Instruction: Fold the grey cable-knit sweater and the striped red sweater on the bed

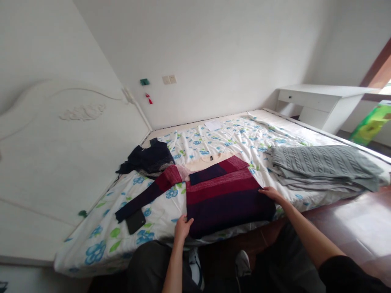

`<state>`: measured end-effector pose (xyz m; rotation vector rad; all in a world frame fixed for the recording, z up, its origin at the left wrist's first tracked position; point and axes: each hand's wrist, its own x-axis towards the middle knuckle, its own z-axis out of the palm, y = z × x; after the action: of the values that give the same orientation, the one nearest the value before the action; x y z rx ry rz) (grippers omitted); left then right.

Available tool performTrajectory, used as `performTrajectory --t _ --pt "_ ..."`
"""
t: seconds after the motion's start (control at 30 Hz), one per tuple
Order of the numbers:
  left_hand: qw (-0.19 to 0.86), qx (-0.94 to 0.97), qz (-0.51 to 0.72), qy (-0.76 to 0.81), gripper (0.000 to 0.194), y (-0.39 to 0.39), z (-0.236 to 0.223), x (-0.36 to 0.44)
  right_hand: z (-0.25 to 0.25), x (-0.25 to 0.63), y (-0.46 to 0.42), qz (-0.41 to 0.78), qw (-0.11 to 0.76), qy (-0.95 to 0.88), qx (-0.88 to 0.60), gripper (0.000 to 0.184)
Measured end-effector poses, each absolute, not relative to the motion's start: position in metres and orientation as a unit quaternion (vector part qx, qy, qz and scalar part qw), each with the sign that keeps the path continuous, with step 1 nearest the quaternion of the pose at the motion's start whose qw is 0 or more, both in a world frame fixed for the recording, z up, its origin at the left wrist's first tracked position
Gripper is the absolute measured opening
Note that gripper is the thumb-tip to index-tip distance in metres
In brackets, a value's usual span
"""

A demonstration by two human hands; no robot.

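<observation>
At six o'clock on a white blue-flowered quilt [220, 140], a maroon-and-navy striped knit sweater [224, 201] lying flat; left hand [183, 228] curled at its near edge, grip impossible to tell; right hand [271, 194] flat on its right edge, fingers close together, not gripping. Folded grey cable-knit blanket [320, 167] at three o'clock.

- Sweater [226, 199] on the bed [244, 138], at its near edge
- Phone [136, 221] on the bed, left of the sweater
- Crumpled garment [149, 158] behind the phone
- Folded blanket [320, 169] right of the sweater
- Worktop [320, 97] beyond the bed, far right
</observation>
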<state>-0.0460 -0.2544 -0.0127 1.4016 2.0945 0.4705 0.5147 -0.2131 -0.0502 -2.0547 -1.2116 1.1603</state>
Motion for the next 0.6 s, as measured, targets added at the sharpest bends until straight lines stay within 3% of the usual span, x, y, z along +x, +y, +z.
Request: performTrajectory --t 0.07,0.2,0.27,0.37,0.47,0.6 --pt "0.333 0.546 0.138 0.756 0.021 -0.254 -0.008 -0.051 -0.053 0.517 -0.216 0.438 0.232 -0.439 -0.749 0.035" --pt "0.409 0.495 0.056 0.764 0.029 -0.237 0.013 -0.062 -0.058 0.517 -0.218 0.369 0.214 -0.455 -0.782 0.038" --pt "0.399 0.467 0.049 0.787 0.03 -0.219 0.031 -0.078 -0.06 0.511 -0.22 0.328 0.204 -0.47 -0.793 0.044" --pt "0.345 0.476 0.121 0.8 0.038 -0.191 0.058 -0.116 -0.062 0.499 -0.227 0.253 0.18 -0.495 -0.812 0.051" --pt "0.373 0.404 0.275 0.789 0.042 -0.171 0.075 -0.153 -0.063 0.486 -0.234 0.202 0.154 -0.504 -0.825 0.054" --pt "0.445 0.2 0.447 0.75 0.026 -0.153 0.082 -0.183 -0.063 0.478 -0.237 0.194 0.139 -0.494 -0.836 0.056"
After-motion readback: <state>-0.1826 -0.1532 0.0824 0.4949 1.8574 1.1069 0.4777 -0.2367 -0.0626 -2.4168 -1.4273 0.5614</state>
